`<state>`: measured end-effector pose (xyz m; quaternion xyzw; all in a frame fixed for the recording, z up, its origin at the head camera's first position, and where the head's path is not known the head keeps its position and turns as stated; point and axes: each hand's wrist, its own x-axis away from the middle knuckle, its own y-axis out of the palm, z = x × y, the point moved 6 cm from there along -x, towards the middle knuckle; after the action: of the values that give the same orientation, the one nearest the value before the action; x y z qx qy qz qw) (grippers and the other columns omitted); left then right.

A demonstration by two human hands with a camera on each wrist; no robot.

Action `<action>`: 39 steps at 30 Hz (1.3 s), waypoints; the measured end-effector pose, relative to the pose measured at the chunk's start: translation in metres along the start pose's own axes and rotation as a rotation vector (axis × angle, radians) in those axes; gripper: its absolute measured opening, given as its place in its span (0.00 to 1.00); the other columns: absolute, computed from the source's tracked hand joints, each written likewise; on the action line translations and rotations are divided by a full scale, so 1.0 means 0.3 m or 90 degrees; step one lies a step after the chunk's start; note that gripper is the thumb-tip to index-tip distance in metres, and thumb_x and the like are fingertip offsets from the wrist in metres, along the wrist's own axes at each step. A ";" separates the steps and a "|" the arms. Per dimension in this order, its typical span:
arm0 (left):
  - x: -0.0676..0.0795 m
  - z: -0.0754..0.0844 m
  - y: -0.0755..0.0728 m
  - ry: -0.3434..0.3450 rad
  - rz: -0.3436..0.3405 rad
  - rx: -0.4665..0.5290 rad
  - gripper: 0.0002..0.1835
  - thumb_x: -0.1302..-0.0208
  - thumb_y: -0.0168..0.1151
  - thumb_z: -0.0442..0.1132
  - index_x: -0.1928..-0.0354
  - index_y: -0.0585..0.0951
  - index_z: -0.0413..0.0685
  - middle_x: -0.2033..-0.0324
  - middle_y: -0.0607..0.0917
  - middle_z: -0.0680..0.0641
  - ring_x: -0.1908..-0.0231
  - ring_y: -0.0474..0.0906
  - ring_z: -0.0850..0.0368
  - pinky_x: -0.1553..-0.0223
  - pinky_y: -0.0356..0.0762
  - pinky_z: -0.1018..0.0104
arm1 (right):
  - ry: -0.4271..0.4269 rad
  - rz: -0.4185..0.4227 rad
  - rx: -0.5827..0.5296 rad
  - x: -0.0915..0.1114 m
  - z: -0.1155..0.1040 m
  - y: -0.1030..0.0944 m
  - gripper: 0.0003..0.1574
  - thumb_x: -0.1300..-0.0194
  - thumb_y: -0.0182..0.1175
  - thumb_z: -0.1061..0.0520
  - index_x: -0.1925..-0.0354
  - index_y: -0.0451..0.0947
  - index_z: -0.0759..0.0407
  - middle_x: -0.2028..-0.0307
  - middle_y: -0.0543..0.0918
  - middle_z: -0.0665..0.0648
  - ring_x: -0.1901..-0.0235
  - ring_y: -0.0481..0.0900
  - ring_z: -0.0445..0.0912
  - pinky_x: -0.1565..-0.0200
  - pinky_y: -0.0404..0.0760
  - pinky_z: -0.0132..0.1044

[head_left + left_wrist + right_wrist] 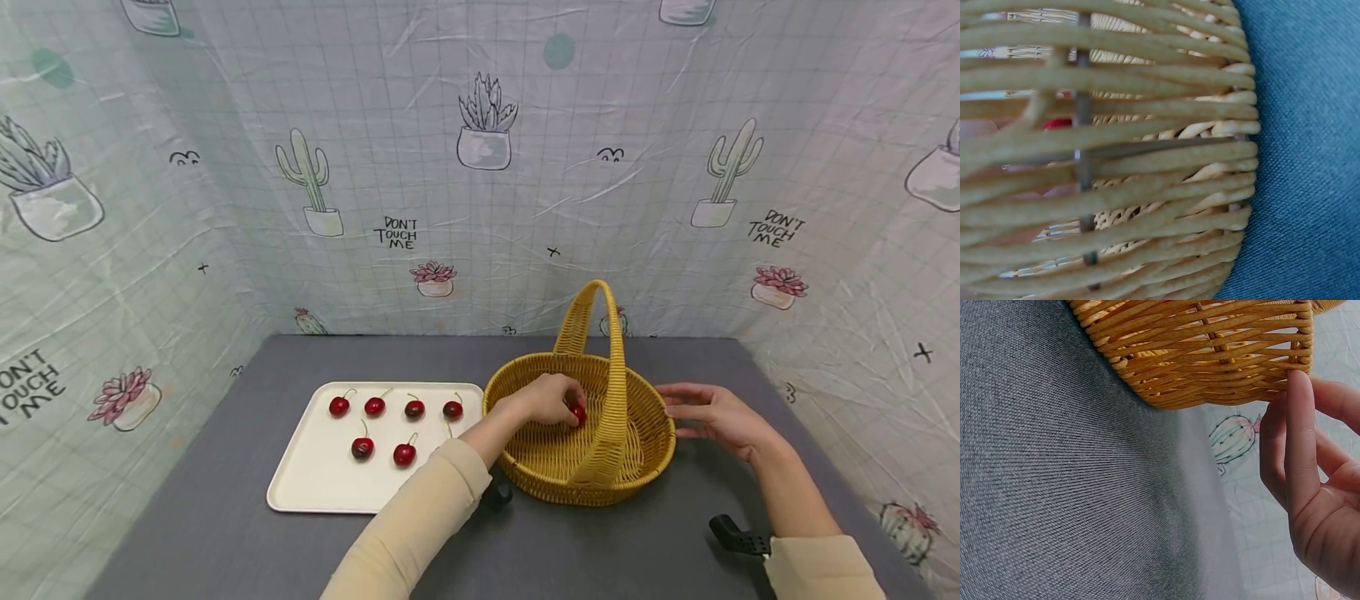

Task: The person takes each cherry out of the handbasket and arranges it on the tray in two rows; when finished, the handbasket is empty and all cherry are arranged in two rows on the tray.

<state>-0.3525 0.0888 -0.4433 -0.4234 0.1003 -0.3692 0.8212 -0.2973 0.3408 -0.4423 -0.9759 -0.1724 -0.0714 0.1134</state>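
My left hand (551,398) reaches down inside a yellow wicker basket (517,482) and pinches a red cherry (578,415) between its fingertips, close over the basket floor. Through the weave in the left wrist view, a bit of the cherry (1058,124) shows red; the woven wall hides most of that hand. On the basket's right side, my right hand (716,414) touches the rim with its fingertips, its fingers fairly straight. The right wrist view has one fingertip right at the basket rim (1304,347), with the other fingers spread behind it.
Left of the basket lies a white tray (307,483) with several stemmed cherries (404,455); the left forearm covers part of it. The basket's tall arched handle (617,375) rises right of the left hand. A patterned curtain (480,208) encloses the grey table (202,500).
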 end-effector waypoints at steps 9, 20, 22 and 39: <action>0.039 -0.001 -0.026 0.028 0.009 0.004 0.10 0.34 0.72 0.35 0.52 0.85 0.50 0.59 0.84 0.57 0.57 0.79 0.64 0.55 0.76 0.69 | -0.003 -0.009 -0.007 0.000 -0.002 0.004 0.38 0.23 0.60 0.57 0.26 0.60 0.74 0.41 0.80 0.54 0.48 0.83 0.42 0.50 0.84 0.45; 0.138 -0.016 -0.108 0.077 0.074 0.053 0.14 0.35 0.71 0.32 0.48 0.86 0.42 0.57 0.87 0.52 0.61 0.81 0.64 0.57 0.78 0.70 | -0.005 -0.009 -0.006 -0.003 0.003 0.002 0.37 0.23 0.59 0.58 0.26 0.59 0.74 0.39 0.79 0.59 0.48 0.83 0.42 0.50 0.84 0.45; 0.160 -0.025 -0.124 0.079 0.083 0.060 0.14 0.34 0.70 0.32 0.47 0.86 0.43 0.57 0.87 0.52 0.61 0.82 0.63 0.57 0.79 0.69 | -0.005 -0.009 -0.007 -0.001 0.003 0.002 0.37 0.23 0.60 0.57 0.26 0.60 0.74 0.41 0.80 0.57 0.48 0.83 0.42 0.50 0.84 0.46; 0.396 -0.103 -0.272 0.127 0.224 0.137 0.14 0.31 0.67 0.34 0.44 0.85 0.47 0.49 0.83 0.51 0.52 0.83 0.58 0.50 0.81 0.63 | -0.004 -0.006 -0.004 0.001 0.001 0.002 0.38 0.24 0.61 0.56 0.26 0.61 0.73 0.42 0.80 0.52 0.48 0.83 0.42 0.50 0.84 0.45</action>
<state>-0.3258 -0.0426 -0.3822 -0.2706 0.2135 -0.2691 0.8993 -0.2967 0.3404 -0.4426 -0.9756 -0.1767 -0.0696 0.1098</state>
